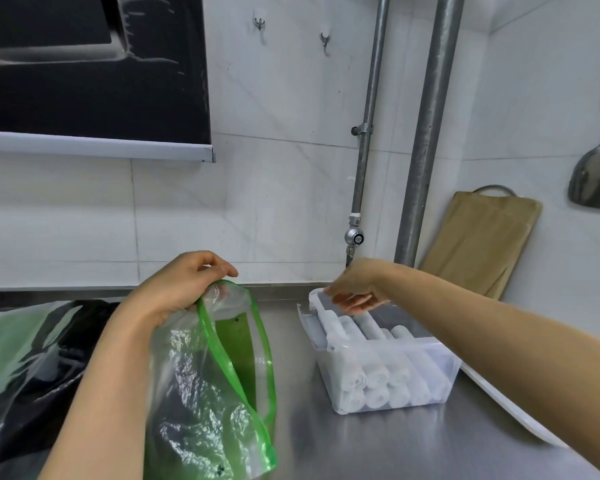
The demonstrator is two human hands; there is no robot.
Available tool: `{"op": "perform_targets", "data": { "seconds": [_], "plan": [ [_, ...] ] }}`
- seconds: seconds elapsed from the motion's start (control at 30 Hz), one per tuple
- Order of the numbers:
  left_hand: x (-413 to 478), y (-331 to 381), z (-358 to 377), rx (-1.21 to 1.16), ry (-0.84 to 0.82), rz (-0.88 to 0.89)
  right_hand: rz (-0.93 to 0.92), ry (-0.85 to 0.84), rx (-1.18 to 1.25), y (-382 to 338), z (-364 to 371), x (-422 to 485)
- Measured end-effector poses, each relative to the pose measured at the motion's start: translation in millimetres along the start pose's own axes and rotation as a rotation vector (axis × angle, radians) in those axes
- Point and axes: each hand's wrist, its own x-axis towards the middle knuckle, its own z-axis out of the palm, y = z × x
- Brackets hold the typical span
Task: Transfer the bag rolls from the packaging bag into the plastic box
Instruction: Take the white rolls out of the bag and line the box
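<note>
My left hand [184,284] pinches the top rim of a clear packaging bag [208,386] with a green zip edge and holds it upright above the steel counter; its mouth hangs open. To the right stands a clear plastic box [440,355] filled with several white bag rolls [368,375] lying side by side in stacked layers. My right hand [355,289] hovers over the far end of the box, fingers relaxed and pointing down, with nothing in it. I cannot tell whether any roll is left inside the bag.
A second plastic bag with dark contents [32,358] lies at the left. A wooden cutting board [482,240] leans on the wall behind the box. Two metal pipes [426,133] run up the tiled wall. A white tray edge [506,407] lies right of the box.
</note>
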Motion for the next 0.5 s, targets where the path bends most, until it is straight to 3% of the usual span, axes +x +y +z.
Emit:
{"op": "perform_targets", "data": {
  "seconds": [0.5],
  "plan": [
    [-9, 4, -10, -0.13, 0.031, 0.026, -0.087, -0.361, 0.05, -52, 120, -8]
  ]
}}
